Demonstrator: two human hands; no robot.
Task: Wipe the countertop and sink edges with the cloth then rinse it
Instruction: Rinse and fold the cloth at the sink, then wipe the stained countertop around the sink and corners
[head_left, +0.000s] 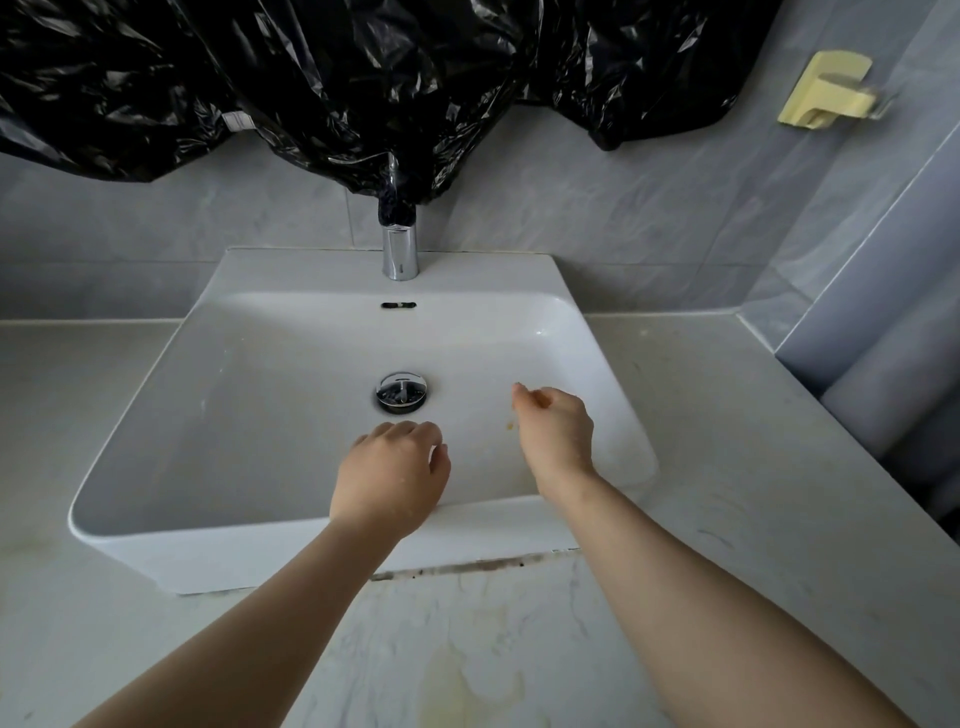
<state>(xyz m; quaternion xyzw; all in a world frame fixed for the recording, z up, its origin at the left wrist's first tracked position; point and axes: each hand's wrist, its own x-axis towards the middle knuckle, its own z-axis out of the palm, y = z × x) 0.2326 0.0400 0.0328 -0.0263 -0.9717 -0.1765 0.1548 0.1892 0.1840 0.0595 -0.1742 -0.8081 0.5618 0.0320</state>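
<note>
Marble counter (519, 649) has yellow stains, so wipe there first, then the sink (156, 551) rim. No cloth shows yet; go get it. The left hand (389, 478) hangs loosely curled, holding nothing. The right hand (556, 434) seems to pinch a tiny orange bit (540, 398); drop it.

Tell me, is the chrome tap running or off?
Off: no stream falls from the chrome tap into the white ceramic basin.

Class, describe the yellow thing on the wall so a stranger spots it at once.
From the white sink, look up and right along the grey tiled wall. Beyond the black plastic sheet sits a small holder, the only pale yellow thing there.
</note>
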